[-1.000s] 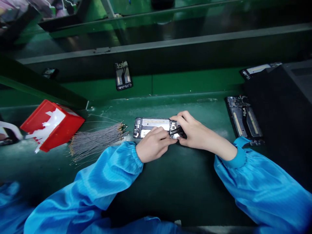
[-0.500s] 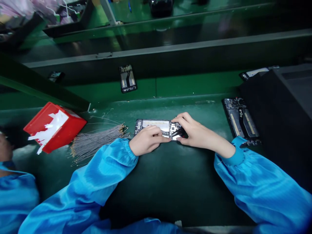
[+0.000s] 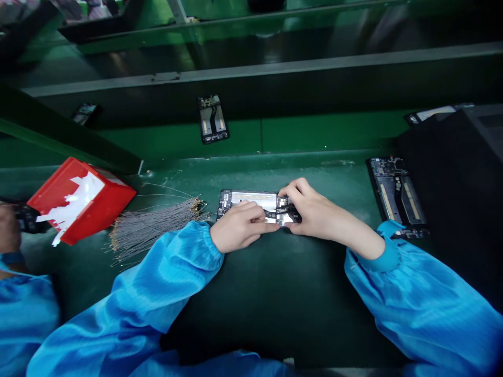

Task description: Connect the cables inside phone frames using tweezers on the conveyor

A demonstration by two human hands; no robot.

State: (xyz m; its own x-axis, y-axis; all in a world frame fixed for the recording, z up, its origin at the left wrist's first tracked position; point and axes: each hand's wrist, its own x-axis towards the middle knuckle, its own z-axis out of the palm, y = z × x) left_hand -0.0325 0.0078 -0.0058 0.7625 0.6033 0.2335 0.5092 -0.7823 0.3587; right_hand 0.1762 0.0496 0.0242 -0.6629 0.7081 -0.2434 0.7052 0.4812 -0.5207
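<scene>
An opened smartphone [image 3: 254, 197] lies lengthwise on the green bench, its metal plate and circuit board exposed. My left hand [image 3: 239, 226] rests over its middle, fingers curled and the index finger pointing along the near edge. My right hand [image 3: 310, 209] spans the board end, thumb at the near edge and index finger at the far edge, gripping the phone. A black flex cable [image 3: 270, 213] runs from under my left fingers toward the board. Something dark, partly hidden, sits beneath my right palm; I cannot make out its shape.
Left of the phone lies a bundle of thin grey cables [image 3: 153, 225], beside a tilted red bin [image 3: 94, 209]. Other opened phones lie on the back ledge [image 3: 213, 119] and at right [image 3: 397, 191], near a black box [image 3: 451, 183]. A co-worker's hand [image 3: 8, 230] shows at far left.
The black two-pronged tool tip seen by my right fingers no longer shows clearly, and the black flex cable now lies across toward the board. Both hands stay on the phone; the view has shifted slightly.
</scene>
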